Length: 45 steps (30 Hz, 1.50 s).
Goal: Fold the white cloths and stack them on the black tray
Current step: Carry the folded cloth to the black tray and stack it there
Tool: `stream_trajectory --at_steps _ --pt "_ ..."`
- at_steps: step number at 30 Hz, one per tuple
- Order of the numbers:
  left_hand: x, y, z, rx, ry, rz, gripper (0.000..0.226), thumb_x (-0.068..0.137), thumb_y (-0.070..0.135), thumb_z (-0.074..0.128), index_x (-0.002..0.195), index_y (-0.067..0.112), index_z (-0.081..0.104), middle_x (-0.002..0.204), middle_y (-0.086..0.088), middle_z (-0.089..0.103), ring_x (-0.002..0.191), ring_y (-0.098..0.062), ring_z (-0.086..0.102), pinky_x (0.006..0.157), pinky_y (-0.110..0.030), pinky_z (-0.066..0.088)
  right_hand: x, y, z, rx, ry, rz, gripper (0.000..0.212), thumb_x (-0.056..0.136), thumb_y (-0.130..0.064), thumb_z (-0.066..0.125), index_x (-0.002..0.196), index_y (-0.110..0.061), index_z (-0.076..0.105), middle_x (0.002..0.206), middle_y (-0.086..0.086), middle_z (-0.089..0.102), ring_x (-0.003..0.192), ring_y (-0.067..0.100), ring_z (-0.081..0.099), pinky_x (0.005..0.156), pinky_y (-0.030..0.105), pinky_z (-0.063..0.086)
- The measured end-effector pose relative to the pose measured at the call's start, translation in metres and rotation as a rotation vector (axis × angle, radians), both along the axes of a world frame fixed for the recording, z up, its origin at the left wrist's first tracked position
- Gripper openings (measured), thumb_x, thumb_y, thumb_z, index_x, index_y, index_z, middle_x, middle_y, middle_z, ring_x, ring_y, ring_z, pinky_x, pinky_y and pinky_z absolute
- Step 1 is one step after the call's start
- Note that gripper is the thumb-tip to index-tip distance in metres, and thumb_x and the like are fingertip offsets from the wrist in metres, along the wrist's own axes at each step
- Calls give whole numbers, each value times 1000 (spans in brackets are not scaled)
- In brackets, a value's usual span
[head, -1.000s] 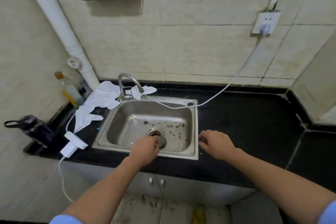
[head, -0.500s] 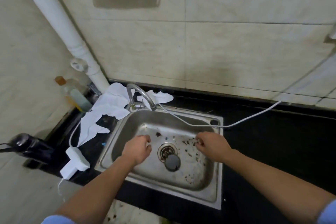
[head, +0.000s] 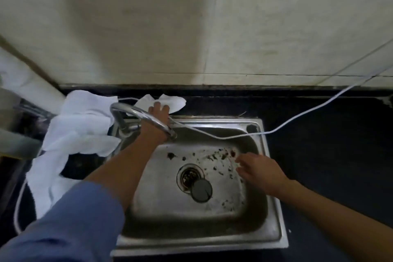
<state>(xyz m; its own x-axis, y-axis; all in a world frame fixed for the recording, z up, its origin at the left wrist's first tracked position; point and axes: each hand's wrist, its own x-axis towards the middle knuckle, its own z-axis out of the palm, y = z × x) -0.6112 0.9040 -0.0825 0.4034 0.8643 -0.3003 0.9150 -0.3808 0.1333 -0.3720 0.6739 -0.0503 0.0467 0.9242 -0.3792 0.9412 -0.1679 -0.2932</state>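
Note:
A small white cloth point(head: 176, 102) lies on the black counter behind the sink, against the wall. My left hand point(head: 158, 120) reaches under the curved tap point(head: 136, 114), and its fingertips rest on this cloth's near edge. A larger heap of white cloths point(head: 78, 127) is draped over the counter left of the tap and trails toward me. My right hand point(head: 260, 170) hovers over the right side of the basin with loose fingers, holding nothing. No black tray is in view.
The steel sink point(head: 274, 219) holds dark debris, an open drain point(head: 188, 175) and a grey stopper point(head: 201, 190). A white cable point(head: 297, 119) runs from the right wall across the sink's back rim to my left hand. A white pipe point(head: 32, 89) stands at far left.
My left hand has moved from above the basin back under the tap onto the small cloth. The right hand stays over the basin's right side. The view has moved closer to the sink.

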Motion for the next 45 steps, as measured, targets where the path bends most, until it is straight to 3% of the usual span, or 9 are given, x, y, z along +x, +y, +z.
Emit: stream_trajectory --at_steps 4,10,15,18,22,25,31,37,45 --pt "3 23 -20 66 83 9 49 90 16 51 135 10 33 140 -23 30 117 -40 41 86 -50 45 -6 1 -6 -18 -8 -65 30 92 -42 54 119 -30 58 109 -10 61 91 8 58 76 22 43" --pt "0 39 -43 205 52 -24 35 91 5 43 125 -5 47 101 -23 63 91 -41 62 72 -46 51 -8 3 -10 -45 -15 -119 27 91 -42 55 115 -30 58 107 -9 62 87 8 58 74 22 43" --pt "2 44 -38 80 6 -40 23 86 7 56 106 -4 61 101 -20 65 94 -37 63 77 -40 50 -5 9 -5 -41 -14 -156 27 92 -40 55 115 -27 60 104 -8 63 85 8 57 76 24 48" --pt "5 32 -30 -32 -156 65 28 85 9 58 110 -2 60 108 -22 63 100 -38 60 84 -40 47 -4 6 -1 -31 16 -162 24 92 -40 54 112 -27 60 95 -11 60 79 5 54 77 26 50" --pt "9 -27 -17 -190 -479 253 22 89 8 55 104 -7 60 98 -24 60 83 -33 58 59 -12 37 2 -6 2 -27 48 -167 23 92 -39 54 111 -27 60 93 -11 61 80 6 57 76 26 50" --pt "11 -81 -15 -122 -485 233 9 85 14 56 87 7 60 80 -6 57 71 -23 58 49 -17 33 14 -23 7 -36 84 -198 22 92 -39 54 110 -28 61 95 -6 66 83 10 61 78 33 53" --pt "53 -170 3 -81 -538 119 13 74 7 61 69 16 53 73 -2 54 67 -19 51 55 -26 29 57 -85 18 -50 129 -262 18 90 -41 56 105 -31 61 94 -9 64 86 12 63 76 34 52" --pt "138 -266 39 -61 -584 -22 11 75 10 61 72 17 53 73 4 53 66 -13 49 54 -21 32 124 -185 35 -13 58 -323 25 91 -40 57 112 -28 61 96 -8 67 89 15 63 80 33 51" --pt "253 -376 48 -85 -515 -230 5 78 13 60 81 17 61 79 3 53 76 -19 56 64 -29 38 225 -321 51 -19 19 -499 25 90 -42 57 111 -28 60 92 -10 67 89 15 63 78 32 51"
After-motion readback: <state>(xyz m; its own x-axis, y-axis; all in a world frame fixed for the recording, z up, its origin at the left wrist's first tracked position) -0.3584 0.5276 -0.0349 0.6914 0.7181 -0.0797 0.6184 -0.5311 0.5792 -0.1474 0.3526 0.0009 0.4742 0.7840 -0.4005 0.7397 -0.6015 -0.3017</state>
